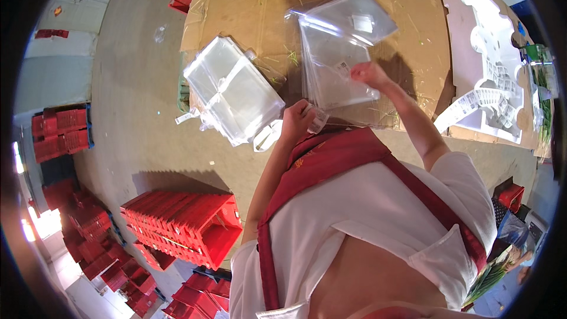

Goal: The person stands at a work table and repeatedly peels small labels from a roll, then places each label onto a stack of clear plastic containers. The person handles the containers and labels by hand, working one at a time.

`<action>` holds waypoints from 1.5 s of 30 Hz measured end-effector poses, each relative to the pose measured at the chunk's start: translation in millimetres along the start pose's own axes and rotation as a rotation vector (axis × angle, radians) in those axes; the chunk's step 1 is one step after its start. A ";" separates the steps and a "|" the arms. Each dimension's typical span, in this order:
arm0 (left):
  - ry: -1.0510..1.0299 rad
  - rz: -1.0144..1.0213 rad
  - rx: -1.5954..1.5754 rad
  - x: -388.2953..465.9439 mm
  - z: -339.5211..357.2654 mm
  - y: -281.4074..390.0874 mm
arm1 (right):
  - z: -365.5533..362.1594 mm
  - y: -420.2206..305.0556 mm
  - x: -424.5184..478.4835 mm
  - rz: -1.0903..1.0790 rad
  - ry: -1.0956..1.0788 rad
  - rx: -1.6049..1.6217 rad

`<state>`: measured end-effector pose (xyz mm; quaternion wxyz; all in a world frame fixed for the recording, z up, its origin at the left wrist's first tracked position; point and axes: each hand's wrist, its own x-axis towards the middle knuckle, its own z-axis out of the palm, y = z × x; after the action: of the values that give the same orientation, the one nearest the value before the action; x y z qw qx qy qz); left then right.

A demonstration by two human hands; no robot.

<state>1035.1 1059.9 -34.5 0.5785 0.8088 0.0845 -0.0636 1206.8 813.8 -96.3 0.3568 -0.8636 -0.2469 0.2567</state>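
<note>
My left hand (297, 120) pinches a short strip of printed labels (318, 121) at the table's front edge, close to my red apron (336, 148). Over a stack of clear plastic bags (330, 91) is my right hand (370, 74), blurred, with its fingers drawn together. A printed label (342, 70) meets its fingertips; whether they grip it or press it on the bag is unclear. Another clear bag (378, 20), bearing a white label (362, 23), lies askew at the far side of the stack. Left of my left hand sits a tied bundle of clear bags (232, 93).
Cardboard (252, 17) covers the table, with scattered green scraps. At right, a white foam tray (465, 40) holds a long label strip (476, 99) that trails over its edge. Stacked red crates (177, 226) stand on the floor behind left. Part of another person (525, 259) shows at lower right.
</note>
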 end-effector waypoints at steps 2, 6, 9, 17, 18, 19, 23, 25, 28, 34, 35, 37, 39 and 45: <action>0.014 -0.018 0.006 0.3 0.5 3.5 | -25.7 12.8 9.7 -0.043 0.575 0.512; 0.050 -0.007 0.031 -0.5 3.4 7.2 | -83.6 -44.8 -0.9 -0.177 1.148 -0.133; 0.003 0.079 -0.077 3.3 14.4 -4.6 | -31.3 -69.4 -11.8 -0.097 0.453 0.177; -0.107 -0.080 0.075 4.8 8.8 -5.7 | 28.0 -70.9 -18.4 -0.074 -0.086 0.412; -0.125 -0.125 0.095 3.2 5.5 3.7 | 18.5 -56.5 -8.1 -0.016 -0.022 0.416; -0.141 -0.169 0.116 1.7 3.7 9.0 | 13.4 -49.6 -3.4 0.042 0.042 0.420; -0.040 0.012 0.032 -2.2 10.3 1.7 | 19.5 -55.3 -8.2 -0.064 -0.122 0.521; -0.054 0.056 0.009 1.2 11.6 1.0 | 30.8 -89.4 -25.2 -0.076 -0.310 0.502; -0.062 0.075 0.037 1.0 11.1 8.3 | 49.0 -87.8 -25.4 -0.101 -0.321 0.501; -0.013 -0.087 0.106 5.5 8.4 11.3 | 31.5 -84.7 -14.4 0.017 -0.191 0.601; -0.015 -0.062 0.092 5.3 9.7 10.5 | 27.5 -81.6 -11.8 -0.008 -0.173 0.597; -0.024 -0.013 0.067 3.7 11.0 6.5 | 17.9 -80.8 -8.5 -0.056 -0.133 0.594; -0.085 -0.065 0.109 -0.4 11.7 1.4 | 20.1 -69.3 -4.1 -0.081 -0.021 0.450; -0.049 -0.027 0.018 -2.0 14.3 2.6 | 16.4 -48.0 5.0 -0.105 -0.076 0.389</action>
<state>1033.7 1045.4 -36.3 0.5722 0.8110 0.0803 -0.0921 1188.8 854.8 -72.0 0.5200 -0.7543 -0.2506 0.3129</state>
